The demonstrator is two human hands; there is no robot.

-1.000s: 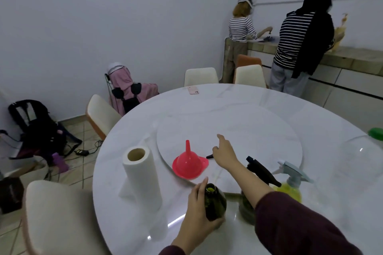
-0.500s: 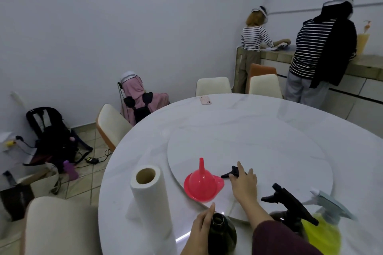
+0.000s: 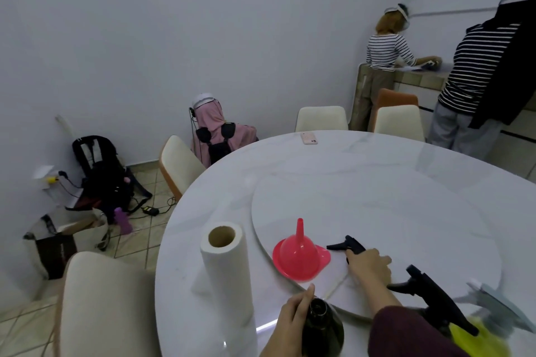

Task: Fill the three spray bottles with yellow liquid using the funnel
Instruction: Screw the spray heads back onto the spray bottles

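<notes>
Evidently the filling is at an early stage for this bottle: the left hand (image 3: 290, 324) has its grip wrapped round the neck of a dark green bottle (image 3: 322, 327) whose mouth stands open and capless near the close edge of the table (image 3: 377, 159), while the right hand (image 3: 369, 266) lies on the raised turntable (image 3: 362, 200) with its fingers over the black spray head (image 3: 346, 244) lying there; whether that grip is closed on the head or merely resting on it I cannot tell. The pink funnel (image 3: 300, 256) sits upside down, spout up, on the turntable's near rim, just left of that spray head, and is not yet in any bottle. At the lower right, a second dark bottle with a black sprayer (image 3: 435, 301) is fitted, and beside it a bottle of yellow liquid (image 3: 478, 339) with a pale sprayer, blurred. How full the dark bottles are cannot be seen. As a judgement, the funnel must next go into the open mouth. Room is tight near the person: the paper towel roll (image 3: 224, 275) stands upright close to the left hand, and the open bottle is near the table's edge; the far half of the table lies open, bar a phone (image 3: 309, 138).
</notes>
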